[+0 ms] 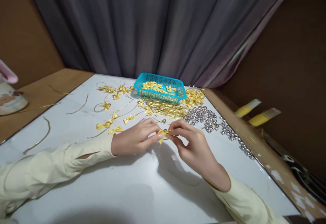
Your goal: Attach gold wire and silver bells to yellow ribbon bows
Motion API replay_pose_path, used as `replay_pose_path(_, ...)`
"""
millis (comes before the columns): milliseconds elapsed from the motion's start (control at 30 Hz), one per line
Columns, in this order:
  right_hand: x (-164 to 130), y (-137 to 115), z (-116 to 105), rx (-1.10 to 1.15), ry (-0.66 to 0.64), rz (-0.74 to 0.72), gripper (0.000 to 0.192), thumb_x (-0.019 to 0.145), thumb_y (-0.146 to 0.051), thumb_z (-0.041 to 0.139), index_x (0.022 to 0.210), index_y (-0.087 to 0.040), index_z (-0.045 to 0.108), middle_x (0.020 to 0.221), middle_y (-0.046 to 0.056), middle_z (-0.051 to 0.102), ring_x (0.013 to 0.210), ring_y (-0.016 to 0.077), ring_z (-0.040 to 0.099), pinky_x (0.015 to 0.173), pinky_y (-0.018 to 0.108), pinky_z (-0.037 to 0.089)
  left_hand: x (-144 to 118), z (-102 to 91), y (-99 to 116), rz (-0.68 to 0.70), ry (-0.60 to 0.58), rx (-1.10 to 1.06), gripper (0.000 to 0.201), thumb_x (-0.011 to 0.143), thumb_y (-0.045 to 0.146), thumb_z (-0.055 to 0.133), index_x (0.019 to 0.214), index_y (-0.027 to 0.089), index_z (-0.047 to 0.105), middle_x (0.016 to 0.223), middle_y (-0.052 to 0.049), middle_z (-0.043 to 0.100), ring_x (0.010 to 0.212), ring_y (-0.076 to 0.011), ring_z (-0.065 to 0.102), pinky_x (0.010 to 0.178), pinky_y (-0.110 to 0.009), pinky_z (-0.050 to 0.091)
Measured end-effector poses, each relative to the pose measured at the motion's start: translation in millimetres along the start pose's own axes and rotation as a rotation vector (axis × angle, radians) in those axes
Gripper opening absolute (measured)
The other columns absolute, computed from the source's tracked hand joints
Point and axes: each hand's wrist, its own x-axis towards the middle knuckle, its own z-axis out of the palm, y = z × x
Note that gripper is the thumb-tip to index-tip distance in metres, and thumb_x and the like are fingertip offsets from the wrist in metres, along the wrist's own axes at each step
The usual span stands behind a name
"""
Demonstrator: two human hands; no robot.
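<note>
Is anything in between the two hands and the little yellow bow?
Nothing visible is. The left hand and the right hand both pinch the yellow bow directly with their fingertips, above a bare patch of the white table.

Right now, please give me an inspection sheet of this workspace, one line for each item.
Surface: white tabletop, on brown board.
Job's things: small yellow bow, pinched between both hands.
Clutter: blue basket holding bows; loose bows; gold wire bundle; silver beads; two yellow tubes at right.
Hands: left hand and right hand both grip the bow.
Cables: nothing seen.
Surroundings: grey curtain, brown walls.
</note>
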Motion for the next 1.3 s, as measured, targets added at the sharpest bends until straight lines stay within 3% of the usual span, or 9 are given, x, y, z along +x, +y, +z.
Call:
replay_pose_path(267, -0.9, -1.7, 1.6, 0.013, -0.018, 0.028, 0.019, 0.076, 0.002, 0.051, 0.071, -0.013, 0.063, 0.079, 0.006, 0.057, 0.071, 0.0136, 0.055, 0.064, 0.025, 0.043, 0.9, 3.3, -2.3, 0.090, 0.044, 0.103, 0.021, 0.096, 0.023, 0.035, 0.083, 0.015, 0.050, 0.084, -0.006, 0.052, 0.087, -0.0185, 0.045, 0.083, -0.032, 0.037)
replay_pose_path(567, 1.9, -3.9, -1.5, 0.134, -0.009, 0.178, 0.017, 0.077, -0.001, 0.058, 0.068, -0.015, 0.063, 0.081, 0.004, 0.059, 0.074, 0.0136, 0.056, 0.068, 0.026, 0.045, 1.2, -1.1, -1.5, 0.067, 0.026, 0.034, 0.031, 0.098, 0.023, 0.025, 0.077, 0.017, 0.046, 0.083, -0.005, 0.052, 0.085, -0.0172, 0.046, 0.080, -0.032, 0.037)
replay_pose_path(733, 2.8, -4.0, -1.2, 0.193, -0.013, 0.218, 0.018, 0.077, -0.003, 0.058, 0.066, -0.016, 0.063, 0.082, 0.003, 0.059, 0.076, 0.0137, 0.057, 0.069, 0.027, 0.046, 0.1, -1.3, -3.4, 0.071, 0.020, 0.022, 0.030, 0.097, 0.027, 0.028, 0.079, 0.016, 0.049, 0.084, -0.005, 0.052, 0.086, -0.0175, 0.046, 0.080, -0.032, 0.037)
replay_pose_path(900, 2.9, -4.0, -1.0, 0.174, -0.027, 0.220, 0.019, 0.076, -0.001, 0.058, 0.064, -0.015, 0.061, 0.080, 0.003, 0.059, 0.075, 0.0137, 0.056, 0.072, 0.029, 0.044, -0.4, 1.5, -5.0, 0.107, 0.076, 0.053, 0.023, 0.094, 0.029, 0.041, 0.080, 0.015, 0.052, 0.083, -0.005, 0.053, 0.085, -0.0173, 0.048, 0.079, -0.031, 0.037)
replay_pose_path(1300, 1.7, -4.5, 0.8, 0.129, -0.018, 0.168, 0.019, 0.075, 0.002, 0.057, 0.065, -0.014, 0.059, 0.080, 0.003, 0.059, 0.075, 0.0137, 0.056, 0.070, 0.027, 0.043, 1.8, 1.5, -4.6, 0.088, 0.057, 0.081, 0.035, 0.098, 0.033, 0.029, 0.077, 0.016, 0.052, 0.082, -0.005, 0.057, 0.081, -0.0165, 0.051, 0.079, -0.032, 0.036)
